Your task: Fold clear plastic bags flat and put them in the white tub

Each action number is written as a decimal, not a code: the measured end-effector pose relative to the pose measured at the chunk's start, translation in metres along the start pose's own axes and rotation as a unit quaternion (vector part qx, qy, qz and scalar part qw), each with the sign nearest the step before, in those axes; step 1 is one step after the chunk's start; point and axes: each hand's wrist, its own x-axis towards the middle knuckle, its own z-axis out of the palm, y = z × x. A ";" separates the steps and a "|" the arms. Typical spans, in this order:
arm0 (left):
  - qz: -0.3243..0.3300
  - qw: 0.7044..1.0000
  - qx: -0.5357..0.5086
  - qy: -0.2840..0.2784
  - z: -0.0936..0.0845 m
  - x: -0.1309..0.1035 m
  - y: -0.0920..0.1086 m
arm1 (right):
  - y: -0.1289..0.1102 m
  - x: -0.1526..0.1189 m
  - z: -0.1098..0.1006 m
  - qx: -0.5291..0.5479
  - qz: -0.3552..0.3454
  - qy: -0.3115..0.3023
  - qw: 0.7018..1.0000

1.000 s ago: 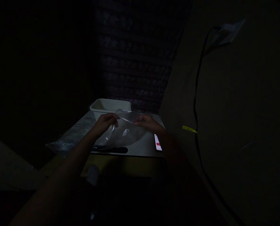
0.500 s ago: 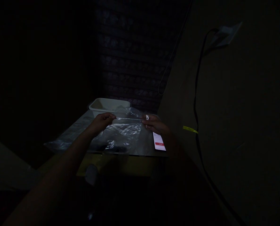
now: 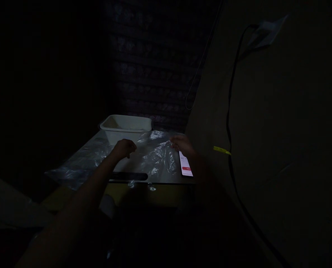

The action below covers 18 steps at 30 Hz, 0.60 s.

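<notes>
The right hand (image 3: pixel 182 144) has its grip drawn nearly together, thumb and fingertips meeting the near-right upper part of a thin clear plastic bag (image 3: pixel 160 152); it seems pinched there, with hardly any gap between the fingers. The left hand (image 3: pixel 125 148) is turned inward with its fingers curled and the thumb pointing down, beside the bag's left side; in this dim light I cannot tell whether that grip is closed on the film or slightly parted from it.

The bag spreads crumpled and shining between the two hands, over the white top of the bench (image 3: pixel 132 165), and small glints of film show past the front edge. A white tub (image 3: pixel 126 123) stands upright behind the left hand, at the back of the bench. More clear plastic (image 3: pixel 89 156) lies to the left, partly behind the left forearm.

Just below the right hand is a phone (image 3: pixel 186 165), its screen lit with a red bar, partly covered by the hand and wrist. A long dark object (image 3: pixel 131 176) lies along the front edge, near the left forearm
</notes>
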 end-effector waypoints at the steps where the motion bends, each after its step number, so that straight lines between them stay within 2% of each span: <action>1: 0.014 0.999 -0.017 0.029 0.002 0.000 0.002 | -0.003 0.000 0.000 0.006 -0.024 0.016 1.000; 5: 0.100 0.976 -0.119 0.153 0.001 -0.004 0.010 | -0.019 -0.010 -0.005 -0.010 -0.143 0.052 0.988; 8: 0.145 0.964 -0.118 0.191 -0.005 -0.010 0.012 | -0.027 -0.028 -0.012 -0.074 -0.247 0.076 0.963; 10: 0.162 0.965 -0.095 0.184 -0.007 -0.016 0.010 | -0.027 -0.043 -0.016 -0.148 -0.323 0.078 0.932; 13: 0.183 0.973 -0.045 0.137 -0.007 -0.023 -0.001 | -0.015 -0.061 -0.016 -0.287 -0.405 0.017 0.868; 15: 0.194 0.977 -0.006 0.086 -0.003 -0.025 -0.013 | -0.001 -0.068 -0.012 -0.371 -0.414 -0.052 0.830; 18: 0.195 0.979 0.061 0.020 0.002 -0.023 -0.032 | 0.024 -0.072 -0.003 -0.468 -0.392 -0.143 0.779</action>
